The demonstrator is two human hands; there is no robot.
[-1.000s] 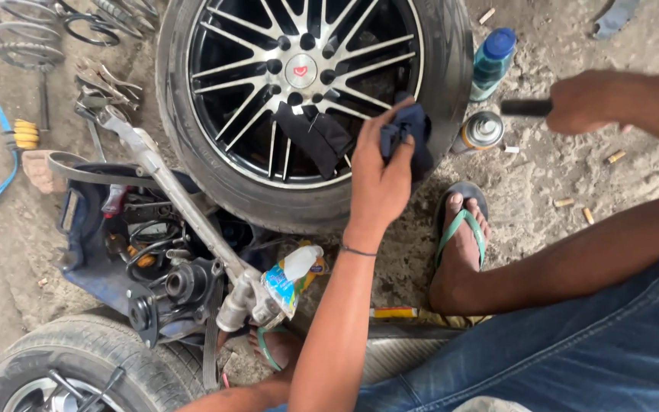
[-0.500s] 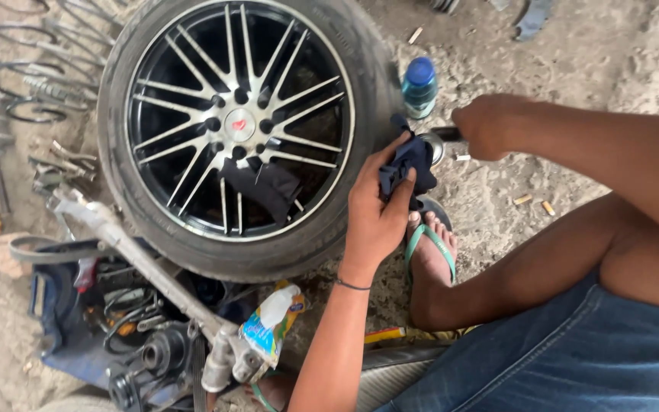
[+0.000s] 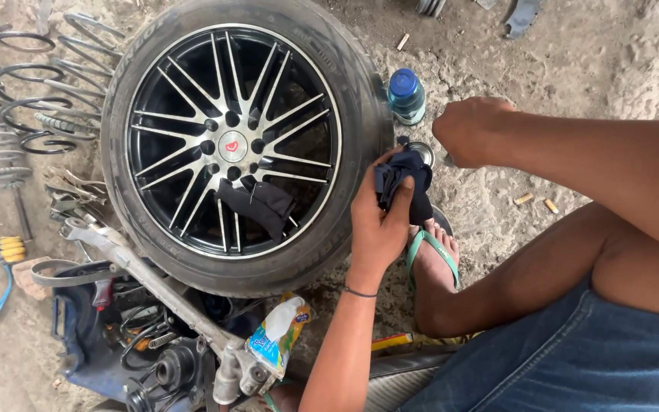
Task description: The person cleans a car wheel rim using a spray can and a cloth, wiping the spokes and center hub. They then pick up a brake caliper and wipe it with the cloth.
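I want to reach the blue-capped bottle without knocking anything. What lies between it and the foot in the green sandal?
In the head view, between the bottle and the foot sit a small round tin and the left hand gripping a dark cloth.

Dark blue rag (image 3: pixel 404 187): soft matt cloth, crumpled. Wheel rim (image 3: pixel 232 145): metal, glossy black with bright machined spokes. Tyre (image 3: pixel 360 107): matt black rubber, dusty. Bottle (image 3: pixel 406 95): translucent blue plastic, glossy. Small tin (image 3: pixel 422 152): shiny metal. Coil springs (image 3: pixel 17 122): dull dark metal. Ground (image 3: pixel 589 76): rough, gritty grey dirt. Sandal (image 3: pixel 421 252): smooth green rubber.
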